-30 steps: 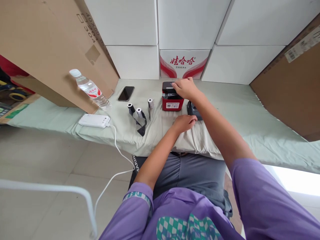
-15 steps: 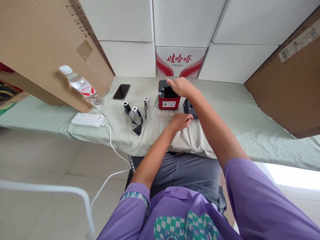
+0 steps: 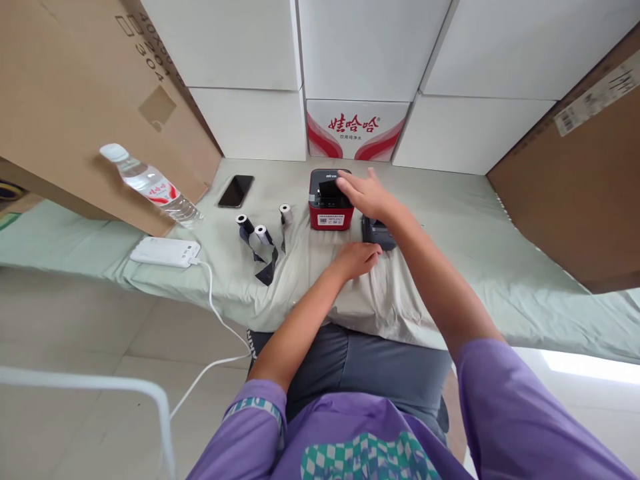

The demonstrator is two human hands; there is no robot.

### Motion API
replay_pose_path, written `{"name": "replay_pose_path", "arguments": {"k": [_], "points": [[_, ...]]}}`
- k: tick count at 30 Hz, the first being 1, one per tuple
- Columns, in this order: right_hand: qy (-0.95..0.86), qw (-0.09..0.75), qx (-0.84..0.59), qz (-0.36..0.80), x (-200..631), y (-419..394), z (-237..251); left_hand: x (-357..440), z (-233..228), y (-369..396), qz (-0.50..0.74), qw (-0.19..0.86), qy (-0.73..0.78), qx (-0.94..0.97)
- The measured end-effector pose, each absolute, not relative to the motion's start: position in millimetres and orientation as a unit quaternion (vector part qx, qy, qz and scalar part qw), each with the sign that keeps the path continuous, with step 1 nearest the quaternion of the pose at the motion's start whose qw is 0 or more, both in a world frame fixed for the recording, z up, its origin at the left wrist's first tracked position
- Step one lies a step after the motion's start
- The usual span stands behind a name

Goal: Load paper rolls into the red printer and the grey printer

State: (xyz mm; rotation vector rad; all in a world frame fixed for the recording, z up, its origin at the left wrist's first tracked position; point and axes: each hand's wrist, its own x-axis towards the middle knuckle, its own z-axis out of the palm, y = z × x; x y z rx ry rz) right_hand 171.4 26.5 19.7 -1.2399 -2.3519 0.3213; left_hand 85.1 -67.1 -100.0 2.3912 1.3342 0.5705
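Note:
A small red and black printer [image 3: 330, 219] with a white label on its front stands on the cloth. My right hand [image 3: 367, 193] is at its top right edge, fingers stretched out and nothing gripped; the fingertips appear to touch the black lid. A dark piece sticks up from the printer's top. Just right of the printer lies a black device [image 3: 380, 235], partly covered by my right forearm. Close to its front left corner my left hand [image 3: 357, 260] rests on the cloth with curled fingers, and no object shows in it.
Left of the printer stand several paper rolls [image 3: 262, 233] with dark loose strips. Farther left are a phone [image 3: 236, 191], a white power bank [image 3: 165, 251] with a cable, and a leaning water bottle [image 3: 155, 187]. White boxes [image 3: 250, 123] line the back; a cardboard box [image 3: 575, 180] stands right.
My right hand has shifted slightly, its fingers now stretched out along the printer's top edge. My left hand stays beside the black device. The whole view has tilted a little.

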Motion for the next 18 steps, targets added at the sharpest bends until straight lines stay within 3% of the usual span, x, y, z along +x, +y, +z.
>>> {"name": "replay_pose_path", "arguments": {"k": [4, 7, 11, 15, 18], "points": [[-0.718, 0.446, -0.525, 0.097, 247.4, 15.1, -29.9, 84.9, -95.3, -70.6, 0.31, 0.152, 0.517, 0.783], [-0.627, 0.513, -0.554, 0.192, 287.7, 23.5, -73.9, 82.8, -93.9, -66.1, 0.406, 0.143, 0.571, 0.7], [-0.574, 0.521, -0.549, 0.314, 292.0, 39.3, -116.4, 78.7, -100.4, -54.6, 0.471, 0.2, 0.59, 0.625], [-0.628, 0.48, -0.521, 0.321, 278.5, 33.3, -121.1, 79.5, -109.0, -51.3, 0.495, 0.276, 0.562, 0.602], [-0.644, 0.46, -0.518, 0.323, 276.0, 21.9, -112.8, 81.6, -111.6, -53.0, 0.499, 0.265, 0.566, 0.601]]}}
